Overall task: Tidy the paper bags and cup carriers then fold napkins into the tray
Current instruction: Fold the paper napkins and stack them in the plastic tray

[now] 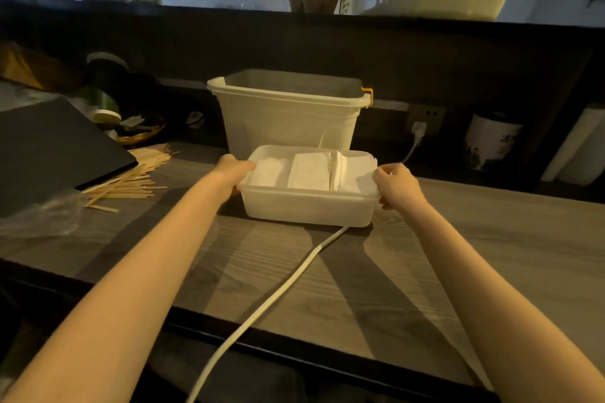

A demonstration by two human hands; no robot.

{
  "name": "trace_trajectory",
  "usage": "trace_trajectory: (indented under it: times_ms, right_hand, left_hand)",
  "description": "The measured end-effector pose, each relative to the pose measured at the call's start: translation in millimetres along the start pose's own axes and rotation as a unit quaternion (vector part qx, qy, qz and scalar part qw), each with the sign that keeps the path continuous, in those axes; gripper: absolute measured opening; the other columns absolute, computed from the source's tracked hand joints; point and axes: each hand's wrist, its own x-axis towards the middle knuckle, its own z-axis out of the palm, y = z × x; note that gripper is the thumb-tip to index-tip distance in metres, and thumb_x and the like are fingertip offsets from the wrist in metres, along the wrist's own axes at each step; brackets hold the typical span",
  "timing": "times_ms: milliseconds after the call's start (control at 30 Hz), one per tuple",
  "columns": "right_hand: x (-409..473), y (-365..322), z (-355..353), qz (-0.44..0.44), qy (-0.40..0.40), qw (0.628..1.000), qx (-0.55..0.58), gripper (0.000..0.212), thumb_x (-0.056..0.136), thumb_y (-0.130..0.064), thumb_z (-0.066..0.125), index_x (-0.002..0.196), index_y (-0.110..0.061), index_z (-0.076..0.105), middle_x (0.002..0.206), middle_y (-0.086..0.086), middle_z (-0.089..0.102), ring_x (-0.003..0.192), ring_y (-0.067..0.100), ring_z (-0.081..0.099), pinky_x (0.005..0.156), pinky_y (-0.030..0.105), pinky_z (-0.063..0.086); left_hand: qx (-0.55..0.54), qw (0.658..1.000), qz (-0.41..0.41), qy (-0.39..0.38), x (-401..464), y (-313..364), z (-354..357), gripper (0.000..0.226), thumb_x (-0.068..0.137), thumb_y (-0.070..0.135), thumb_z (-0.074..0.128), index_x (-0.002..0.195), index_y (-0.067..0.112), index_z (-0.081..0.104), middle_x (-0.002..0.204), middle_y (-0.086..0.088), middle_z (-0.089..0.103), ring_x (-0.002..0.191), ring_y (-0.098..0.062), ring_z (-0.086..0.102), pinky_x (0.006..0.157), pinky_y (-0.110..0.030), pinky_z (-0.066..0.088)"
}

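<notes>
A translucent white plastic tray (307, 208) sits on the wooden counter in the middle of the view. Folded white napkins (309, 172) lie in it in side-by-side stacks, the right stack reaching over the rim. My left hand (234, 172) grips the tray's left rim with the thumb on top and the fingers under the edge. At the right rim, my right hand (397, 185) grips the tray, its fingers curled over the edge and touching the right napkin stack.
A tall white plastic bin (288, 114) with a yellow clip stands just behind the tray. A white cable (262, 307) runs from under the tray to the counter's front edge. Wooden stir sticks (131, 178), a black board (49, 150) and clear plastic wrap lie left. A patterned cup (489, 141) stands right.
</notes>
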Motion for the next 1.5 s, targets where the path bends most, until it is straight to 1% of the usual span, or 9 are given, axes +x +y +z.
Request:
trace_trajectory:
  times_ms: [100,233,500,667,733,867,1167,1367,1500]
  right_hand:
    - [-2,-4,-3,0.009,0.005,0.999,0.039,0.049,0.097,-0.026,0.049,0.140,-0.014,0.030,0.126,0.010,0.052,0.096,0.021,0.057,0.052,0.022,0.045]
    - [-13,-24,-23,-0.008,0.014,0.996,0.083,0.045,0.096,-0.024,0.050,0.137,-0.015,0.032,0.112,0.004,0.053,0.087,0.014,0.056,0.049,0.020,0.042]
    - [-22,-99,-95,-0.011,0.019,0.991,0.131,0.032,0.096,-0.018,0.048,0.126,-0.012,0.042,0.088,-0.006,0.048,0.071,0.011,0.052,0.048,0.021,0.042]
    - [-21,-144,-131,-0.011,0.024,0.989,0.146,0.024,0.093,-0.022,0.050,0.116,-0.015,0.049,0.089,-0.007,0.052,0.082,0.016,0.056,0.074,0.041,0.053]
    - [-17,-161,-142,-0.030,0.024,0.986,0.164,0.019,0.092,-0.021,0.050,0.111,-0.017,0.049,0.091,-0.004,0.054,0.082,0.016,0.056,0.069,0.040,0.052]
    - [-6,-193,-155,-0.059,0.010,0.982,0.181,0.019,0.092,-0.021,0.049,0.110,-0.015,0.050,0.089,-0.001,0.054,0.072,0.014,0.053,0.049,0.025,0.041]
    - [21,-254,-134,-0.078,-0.025,0.956,0.281,0.014,0.093,-0.020,0.045,0.105,-0.016,0.052,0.093,0.001,0.054,0.088,0.018,0.052,0.067,0.030,0.045]
    - [35,-316,-107,-0.121,-0.045,0.948,0.291,0.019,0.099,-0.025,0.040,0.113,-0.016,0.049,0.094,-0.004,0.053,0.083,0.009,0.051,0.062,0.021,0.042]
    - [50,-362,-82,-0.136,-0.055,0.955,0.256,0.028,0.099,-0.032,0.038,0.124,-0.019,0.045,0.110,0.002,0.055,0.093,0.016,0.055,0.075,0.029,0.049]
  left_hand:
    - [0.019,0.999,-0.030,0.004,2,2,-1,0.043,0.089,0.010,0.054,0.131,0.003,0.045,0.119,-0.017,0.056,0.103,-0.030,0.058,0.063,-0.032,0.047]
    - [0.011,0.998,-0.051,0.022,-12,27,-6,0.038,0.092,0.009,0.050,0.129,0.001,0.046,0.116,-0.016,0.056,0.105,-0.032,0.056,0.076,-0.037,0.048]
    - [0.024,0.998,-0.053,0.032,-61,119,-40,0.036,0.091,0.017,0.051,0.123,0.000,0.050,0.100,-0.014,0.056,0.080,-0.025,0.055,0.054,-0.029,0.041]
    - [0.012,0.999,-0.038,0.030,-85,171,-64,0.046,0.086,0.018,0.055,0.129,0.003,0.049,0.104,-0.012,0.061,0.088,-0.024,0.059,0.054,-0.027,0.044]
    - [0.014,0.999,-0.027,0.032,-90,189,-72,0.047,0.088,0.020,0.054,0.132,0.004,0.046,0.116,-0.013,0.058,0.098,-0.029,0.058,0.058,-0.029,0.046]
    - [-0.042,0.998,-0.022,0.050,-96,220,-84,0.026,0.091,0.021,0.050,0.114,0.009,0.057,0.095,-0.008,0.059,0.084,-0.022,0.056,0.059,-0.030,0.045]
    - [-0.238,0.965,-0.050,-0.101,-82,244,-138,0.028,0.084,0.033,0.050,0.108,0.020,0.054,0.097,-0.009,0.062,0.089,-0.026,0.060,0.069,-0.038,0.053]
    - [-0.308,0.950,-0.017,-0.053,-58,249,-181,0.031,0.084,0.034,0.042,0.109,0.020,0.053,0.095,-0.008,0.060,0.091,-0.026,0.058,0.066,-0.037,0.050]
    - [-0.342,0.939,0.015,0.041,-35,261,-209,0.029,0.088,0.034,0.042,0.111,0.020,0.052,0.098,-0.008,0.059,0.085,-0.024,0.059,0.055,-0.034,0.051]
